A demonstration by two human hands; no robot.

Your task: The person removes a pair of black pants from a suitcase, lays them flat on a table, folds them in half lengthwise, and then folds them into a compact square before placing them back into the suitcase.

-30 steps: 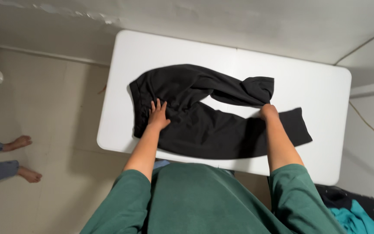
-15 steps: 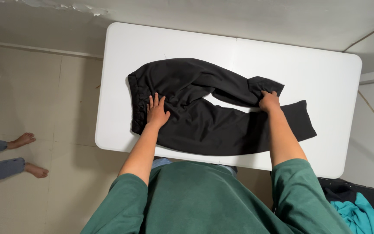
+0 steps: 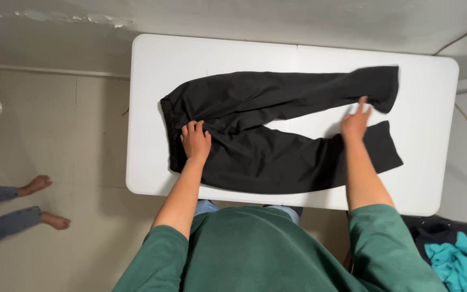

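two bare feet [image 3: 41,203] of another person at the left edge, one white worktop [image 3: 152,65], one pair of black trousers [image 3: 266,135] spread on it; left hand [image 3: 194,141] curled, pressing near the waistband; right hand [image 3: 355,120] open, fingers spread by the blurred upper leg cuff; teal cloth [image 3: 458,262] cut off at the right

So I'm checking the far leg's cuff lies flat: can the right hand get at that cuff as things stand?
Probably yes. The right hand is open, its fingertips at or just short of the cuff of the black trousers, with only bare white table around it and nothing in between.
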